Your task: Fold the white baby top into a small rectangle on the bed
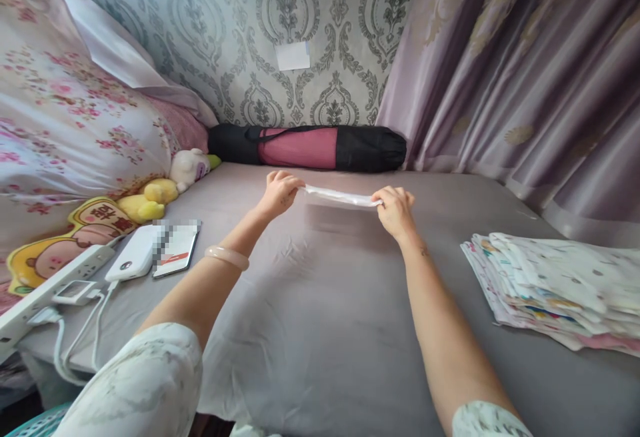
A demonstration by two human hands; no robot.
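A white cloth (343, 196) is stretched between my two hands, seen nearly edge-on as a thin strip above the grey sheet (320, 330). My left hand (281, 193) pinches its left end, fingers closed. At the other end, my right hand (396, 211) is closed on the right corner. What kind of cloth it is cannot be made out from this angle. To the right lies a stack of folded printed cloths (555, 287), apart from both hands.
A black and pink rolled bag (305, 148) lies along the wall. On the left are a power strip (50, 290), a white power bank (136, 253), a phone (176, 250), cables and plush toys (150, 200). Curtains (500, 70) hang at the right.
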